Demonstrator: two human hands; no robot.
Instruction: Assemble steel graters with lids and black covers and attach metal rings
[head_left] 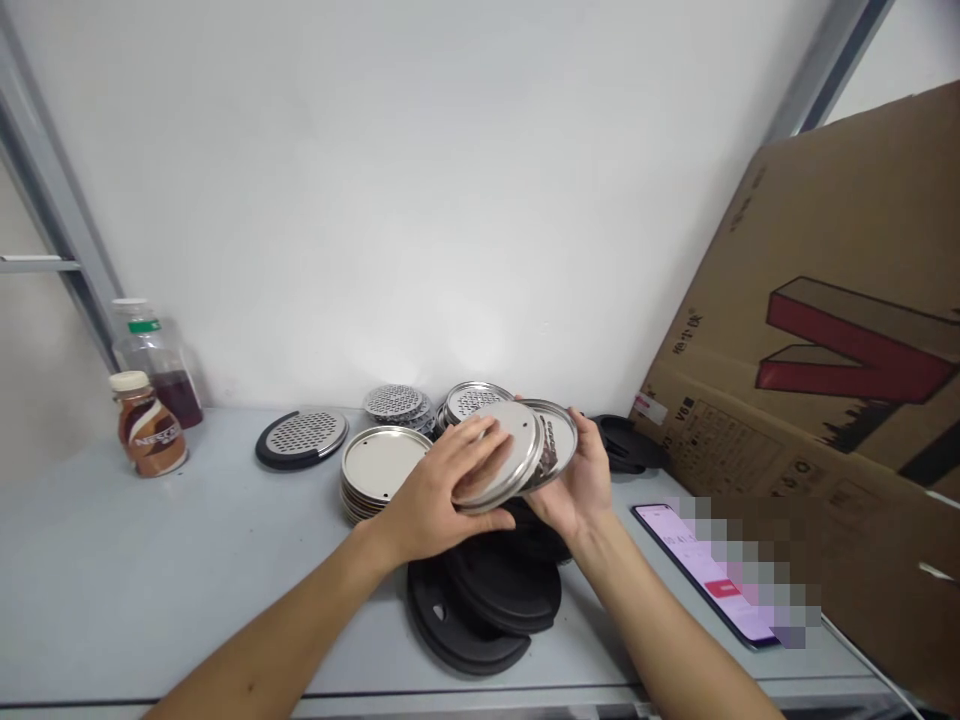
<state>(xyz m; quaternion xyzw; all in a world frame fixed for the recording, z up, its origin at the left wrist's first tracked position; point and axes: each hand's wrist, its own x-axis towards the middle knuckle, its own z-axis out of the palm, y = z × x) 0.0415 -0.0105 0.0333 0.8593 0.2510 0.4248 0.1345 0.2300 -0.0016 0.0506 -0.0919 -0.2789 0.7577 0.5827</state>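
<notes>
My left hand (439, 485) is wrapped over a small stack of round metal discs (517, 430), thumb below and fingers on top. Just right of it, my right hand (585, 480) holds a tilted, rimmed metal disc (566, 425) with a shiny face, its edge against the stack. Beneath both hands lie several black round covers (480, 625), overlapping one another. Beside my left wrist stands a pile of flat metal discs (382, 465). Behind it are perforated metal plates (394, 400) and a rimmed disc with a perforated centre (474, 398), partly hidden.
A perforated plate in a black holder (304, 437) lies to the left. Farther left stand a coffee bottle (150, 430) and a clear bottle of dark liquid (176, 390). At right are a phone (697, 570), black parts (630, 445) and a large cardboard box (825, 400).
</notes>
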